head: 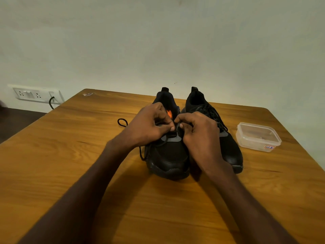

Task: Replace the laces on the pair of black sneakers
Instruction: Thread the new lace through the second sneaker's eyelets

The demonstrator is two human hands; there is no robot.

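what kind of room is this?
Probably a plain indoor room, home or office, used as a recording spot. Cues: a wooden table against a bare painted wall, and a wall socket panel with a cable plugged in. Nothing suggests a workshop or shop.

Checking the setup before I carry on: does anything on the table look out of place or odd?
Nothing damaged or spilled. The left sneaker has its black lace trailing loose across the table while both hands work at its eyelets; the right sneaker looks fully laced. A lidded plastic container sits beside it.
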